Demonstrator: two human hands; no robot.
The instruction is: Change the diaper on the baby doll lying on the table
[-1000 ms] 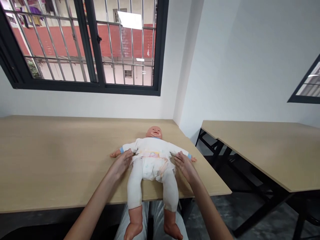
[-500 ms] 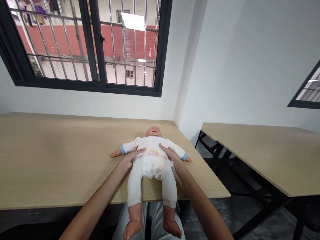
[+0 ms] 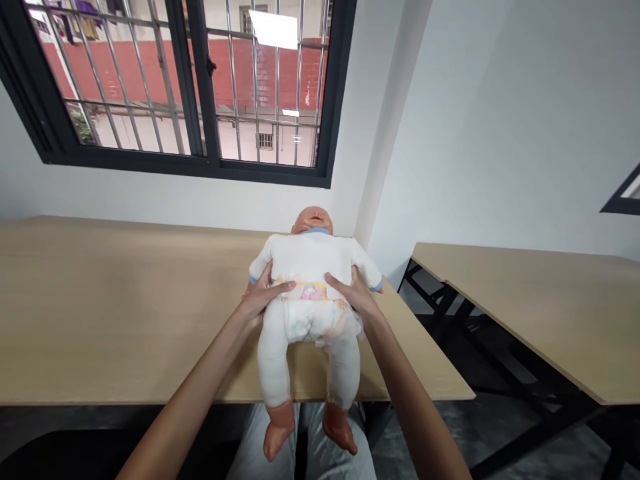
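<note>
A baby doll (image 3: 315,260) faces up in front of me, its upper body lifted off the table. It wears a white top with blue cuffs and collar, and a white diaper (image 3: 313,320) with a printed waistband. My left hand (image 3: 263,293) grips one side of its waist, thumb on the belly. On the other side my right hand (image 3: 353,290) grips likewise, its thumb pointing inward; the fingers of both hands are partly hidden behind the doll. The doll's legs hang over the table's front edge, with bare feet above my lap.
The wooden table (image 3: 125,320) stretches to the left and back to the wall. A second table (image 3: 540,307) stands to the right across a gap, with black legs below. A barred window (image 3: 270,100) is in the wall ahead.
The doll's head and torso have risen off the table toward me, and its arms now hang down. My hands have closed more firmly around its waist. The view has shifted slightly.
</note>
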